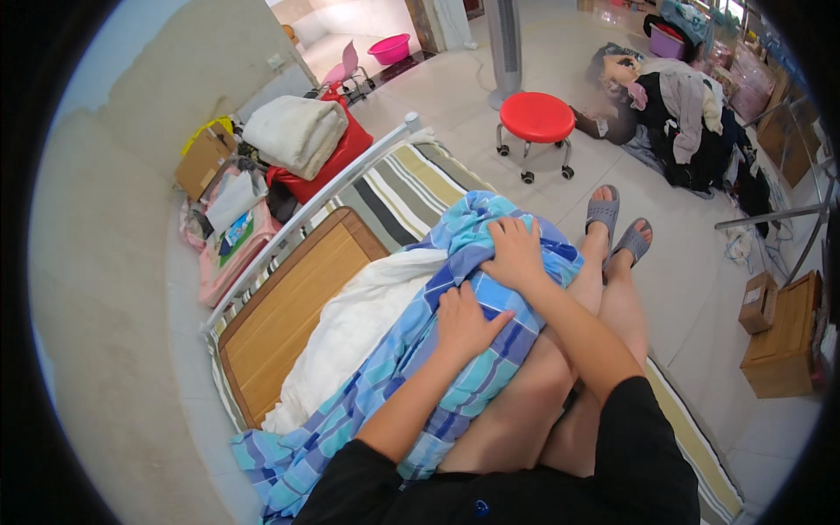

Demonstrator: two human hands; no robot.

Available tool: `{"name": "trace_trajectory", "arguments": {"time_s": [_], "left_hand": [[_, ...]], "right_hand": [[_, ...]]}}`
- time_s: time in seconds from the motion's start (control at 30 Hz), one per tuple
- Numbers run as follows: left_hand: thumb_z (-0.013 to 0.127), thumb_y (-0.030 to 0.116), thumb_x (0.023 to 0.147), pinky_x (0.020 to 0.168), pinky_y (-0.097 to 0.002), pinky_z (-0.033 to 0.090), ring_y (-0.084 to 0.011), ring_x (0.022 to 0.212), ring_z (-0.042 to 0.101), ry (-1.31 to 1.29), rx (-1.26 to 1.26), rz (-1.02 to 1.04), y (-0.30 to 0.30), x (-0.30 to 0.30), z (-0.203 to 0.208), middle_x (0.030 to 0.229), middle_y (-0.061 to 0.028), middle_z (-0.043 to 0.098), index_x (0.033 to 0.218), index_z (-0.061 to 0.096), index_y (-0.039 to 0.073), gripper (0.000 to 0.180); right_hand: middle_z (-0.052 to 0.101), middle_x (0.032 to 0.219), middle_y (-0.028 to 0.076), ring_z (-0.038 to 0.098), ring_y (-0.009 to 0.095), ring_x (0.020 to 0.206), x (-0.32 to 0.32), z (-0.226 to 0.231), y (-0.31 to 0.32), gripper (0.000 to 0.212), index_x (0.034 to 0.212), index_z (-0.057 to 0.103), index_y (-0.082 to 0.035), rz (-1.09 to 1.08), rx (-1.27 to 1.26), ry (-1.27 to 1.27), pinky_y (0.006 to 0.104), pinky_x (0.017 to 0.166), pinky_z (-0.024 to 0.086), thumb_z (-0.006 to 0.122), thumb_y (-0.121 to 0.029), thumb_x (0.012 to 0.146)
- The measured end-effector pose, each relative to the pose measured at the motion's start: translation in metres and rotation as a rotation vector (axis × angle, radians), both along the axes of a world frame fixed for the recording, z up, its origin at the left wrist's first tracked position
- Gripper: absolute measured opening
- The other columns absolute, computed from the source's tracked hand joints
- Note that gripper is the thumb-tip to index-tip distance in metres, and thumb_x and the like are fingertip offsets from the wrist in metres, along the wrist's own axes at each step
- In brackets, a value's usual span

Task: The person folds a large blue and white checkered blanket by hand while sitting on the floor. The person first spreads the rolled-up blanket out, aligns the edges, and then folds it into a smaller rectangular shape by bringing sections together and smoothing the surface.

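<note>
A blue checked duvet cover [367, 389] lies across my lap and the bed, bunched near my knees. My left hand [468, 324] presses into its folds, fingers bent over the cloth and thumb out to the side. Farther up, my right hand [514, 254] grips the gathered end, its fingers curled over the bunched fabric. A white quilt [350, 324] emerges from beside the cover, toward the left. How much of the quilt lies inside the cover is hidden.
Under the quilt is a brown-edged wooden board [302, 306] on a striped mattress [394, 197] with a white metal rail [306, 214]. A red wheeled stool [537, 118] stands ahead, with piled clothes [691, 122] beyond. Cardboard boxes [779, 337] sit at right.
</note>
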State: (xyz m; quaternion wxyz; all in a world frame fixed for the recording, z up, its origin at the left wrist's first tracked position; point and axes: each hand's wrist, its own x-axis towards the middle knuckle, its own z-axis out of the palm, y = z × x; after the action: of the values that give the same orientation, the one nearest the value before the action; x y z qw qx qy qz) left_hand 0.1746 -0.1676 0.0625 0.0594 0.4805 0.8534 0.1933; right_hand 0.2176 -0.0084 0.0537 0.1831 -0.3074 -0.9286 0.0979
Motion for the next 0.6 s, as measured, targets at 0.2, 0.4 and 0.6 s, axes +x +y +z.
{"name": "trace_trajectory", "arguments": {"time_s": [0.2,0.4,0.6], "left_hand": [[0.077,0.061,0.059,0.091,-0.0413,0.047,-0.0402,0.107,0.058,-0.351,-0.287,0.041,0.051,-0.009,0.016,0.113,-0.0320,0.057,0.116,0.049,-0.014,0.098],[0.073,0.056,0.066,0.083,-0.0428,0.049,-0.0395,0.095,0.063,-0.324,-0.118,-0.004,0.037,-0.012,-0.009,0.101,-0.0286,0.063,0.108,0.059,-0.005,0.076],[0.068,0.042,0.077,0.063,-0.0491,0.049,-0.0417,0.068,0.062,-0.162,0.024,-0.139,0.003,0.063,0.048,0.070,-0.0237,0.063,0.077,0.058,0.000,0.044]], "right_hand": [[0.044,0.134,0.018,0.038,0.035,0.128,0.055,-0.025,0.017,0.060,0.126,0.053,-0.023,-0.140,0.076,0.130,0.0632,0.096,0.030,0.073,-0.033,0.069],[0.054,0.124,0.018,0.053,0.035,0.115,0.018,0.000,0.045,0.044,0.117,0.057,-0.021,-0.115,-0.150,-0.073,0.0540,0.087,0.044,0.068,-0.028,0.075],[0.067,0.094,0.019,0.066,0.033,0.088,0.002,0.027,0.095,0.020,0.091,0.069,-0.010,-0.038,-0.001,-0.257,0.0428,0.073,0.053,0.064,-0.019,0.074]]}}
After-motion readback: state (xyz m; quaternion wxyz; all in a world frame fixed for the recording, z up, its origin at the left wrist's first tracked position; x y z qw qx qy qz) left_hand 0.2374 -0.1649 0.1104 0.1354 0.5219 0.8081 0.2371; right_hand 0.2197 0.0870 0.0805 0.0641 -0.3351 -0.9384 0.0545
